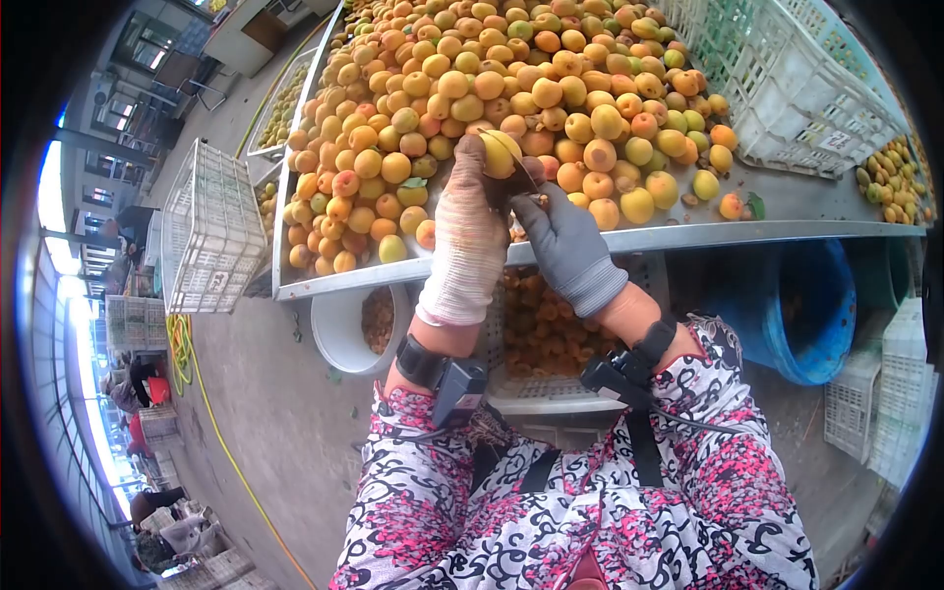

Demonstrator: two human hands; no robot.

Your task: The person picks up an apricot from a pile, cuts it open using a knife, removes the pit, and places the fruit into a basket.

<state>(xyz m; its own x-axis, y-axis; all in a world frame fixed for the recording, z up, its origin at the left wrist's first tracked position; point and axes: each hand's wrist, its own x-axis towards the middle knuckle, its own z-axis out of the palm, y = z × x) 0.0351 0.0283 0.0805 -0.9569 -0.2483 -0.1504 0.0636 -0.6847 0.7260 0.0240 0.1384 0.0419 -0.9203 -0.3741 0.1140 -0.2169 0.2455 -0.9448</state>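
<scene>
My left hand, in a pale glove with brown-stained fingers, is closed around a yellow apricot above the table's front edge. In my grey-gloved right hand is a small knife, its thin blade against the apricot's right side. The gloved fingers cover the handle. A large heap of orange and yellow apricots lies on the metal table just beyond both hands. Directly below them, a crate holds many apricot pieces.
A white bucket with stones or scraps stands below left; a blue barrel lies below right. White plastic crates stand at the left and on the table's right. A yellow hose runs along the floor.
</scene>
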